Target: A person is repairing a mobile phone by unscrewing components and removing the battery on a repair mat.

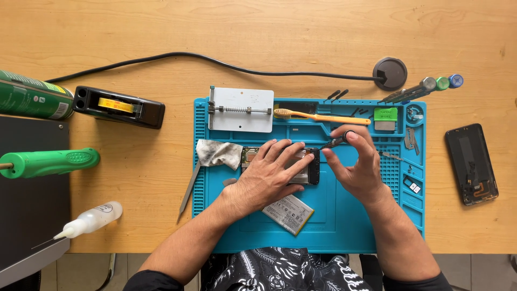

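Phone [311, 168]: opened, lying on the blue mat [344, 226], long axis 9-to-3 o'clock.
Left hand [266, 178]: spread flat on the phone, pinning it.
Right hand [355, 161]: pinched around a small screwdriver [335, 143], just off the phone's 3 o'clock end; the tip slants toward 8 o'clock onto that edge.
Battery [288, 214]: at 6 o'clock of the left hand.

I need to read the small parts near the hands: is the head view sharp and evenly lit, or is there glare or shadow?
Head view: even, soft light, sharp across the blue mat; no strong glare; only faint shadows beneath the left hand and right hand, which hide much of the opened phone.
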